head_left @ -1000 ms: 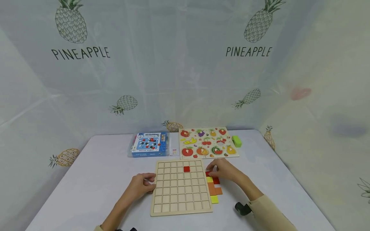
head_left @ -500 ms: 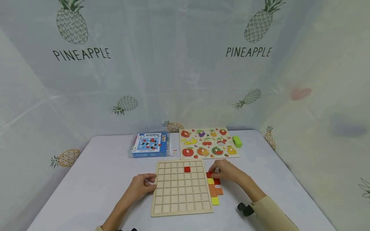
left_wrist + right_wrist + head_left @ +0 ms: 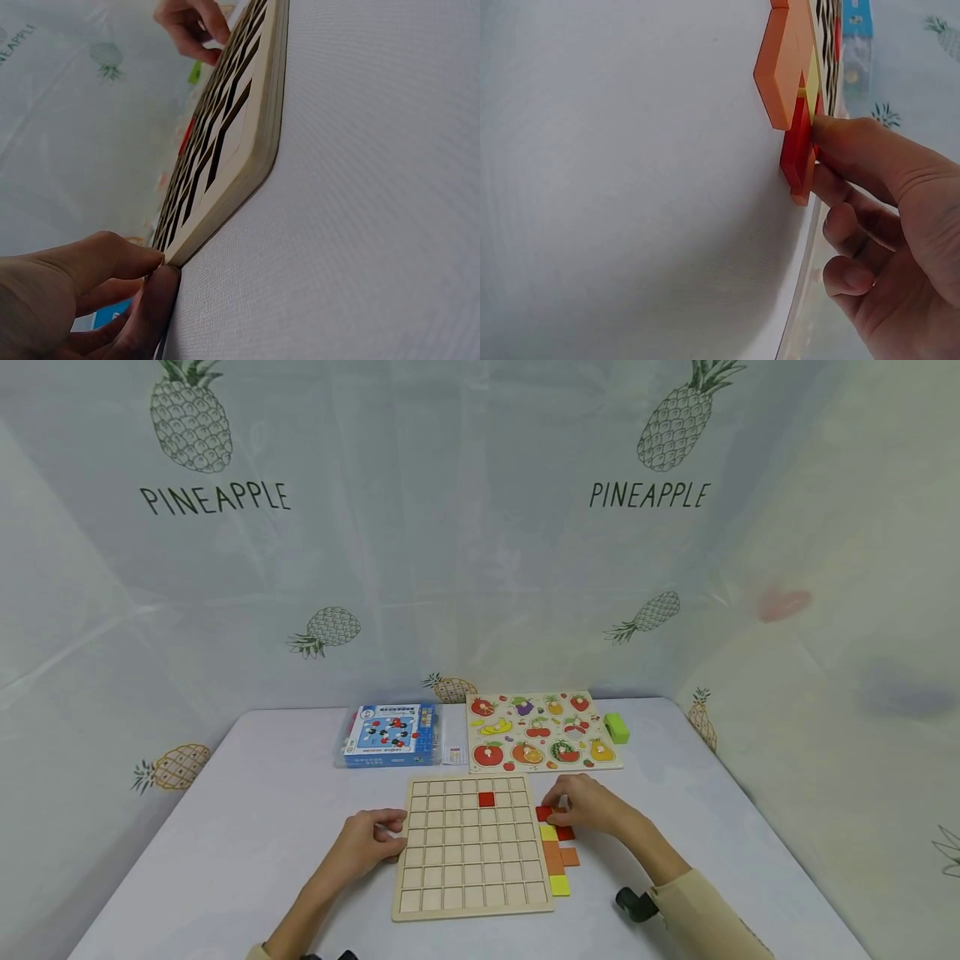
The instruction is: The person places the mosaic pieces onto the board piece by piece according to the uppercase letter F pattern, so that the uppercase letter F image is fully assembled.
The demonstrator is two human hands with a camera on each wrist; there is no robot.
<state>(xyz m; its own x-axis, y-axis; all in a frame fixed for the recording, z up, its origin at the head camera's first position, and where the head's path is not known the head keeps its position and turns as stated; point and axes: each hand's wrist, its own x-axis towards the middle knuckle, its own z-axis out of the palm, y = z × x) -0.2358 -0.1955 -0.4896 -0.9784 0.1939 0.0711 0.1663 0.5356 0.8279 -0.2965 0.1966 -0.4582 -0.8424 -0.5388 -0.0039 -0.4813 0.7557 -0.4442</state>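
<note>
A pale wooden grid board (image 3: 472,852) lies on the table, one red square tile (image 3: 487,799) sitting in a cell near its far edge. My left hand (image 3: 365,842) holds the board's left edge between thumb and fingers; the left wrist view shows the fingertips (image 3: 159,277) at its rim. Off the right edge my right hand (image 3: 587,803) pinches a red tile (image 3: 543,813) at the far end of the loose tiles. Beside it lie another red tile (image 3: 798,146), a yellow tile (image 3: 549,832) and orange tiles (image 3: 784,71). The fingers partly hide the pinched tile.
Behind the board lies a fruit puzzle board (image 3: 543,732), a green block (image 3: 617,727) at its right. A blue box with a molecule picture (image 3: 388,735) stands to the back left. A nearer yellow tile (image 3: 559,885) borders the board's right side.
My right hand shifts slightly right and stays at the red tile. The left hand keeps its place on the board's edge, and the tile in the grid has not moved.
</note>
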